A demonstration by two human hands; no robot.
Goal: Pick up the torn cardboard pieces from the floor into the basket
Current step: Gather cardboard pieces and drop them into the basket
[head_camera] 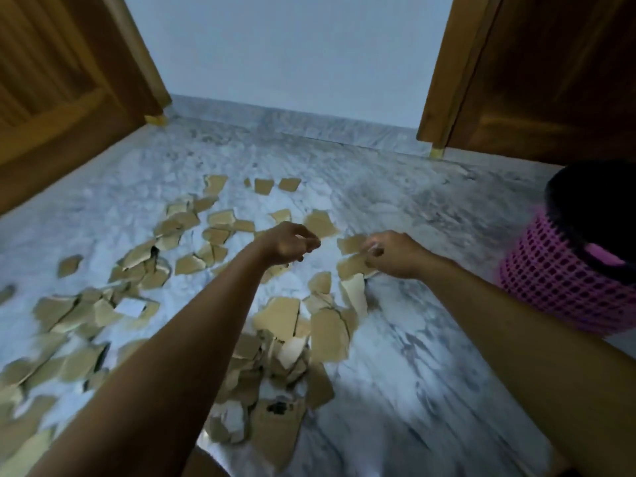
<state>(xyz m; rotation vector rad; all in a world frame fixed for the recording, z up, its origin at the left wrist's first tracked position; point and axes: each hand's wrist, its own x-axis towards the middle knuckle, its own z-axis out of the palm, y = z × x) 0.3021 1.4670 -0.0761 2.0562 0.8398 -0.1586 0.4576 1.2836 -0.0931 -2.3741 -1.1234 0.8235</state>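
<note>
A: Now, logging the left hand [288, 243] first. Hovers above the scatter, forearm stretched in from lower left.

B: Confirmed. Shows fingers curled toward the thumb; cannot tell through the blur whether anything sits between them.

A: Moving to the right hand [395, 254]. Reaches in from the right, fingers curled onto a tan piece [352, 266], pinching it at the edge nearest the palm.

B: Agreed. Reads as a grip, though smeared by motion.

A: Recording the torn cardboard pieces [192, 235]. Lie all over the marble floor [430, 339], thickest left of centre, with a heap [275, 356] between the two forearms.

B: Placing the basket [564, 287] at far right, on the floor, beside the right forearm and well apart from the heap. Has a pink lattice wall and a dark top; cannot make out the inside.

A: Noting surroundings: a wooden panel at left [69, 80], a wooden door at right [533, 63], a pale wall [292, 46] between.
</note>
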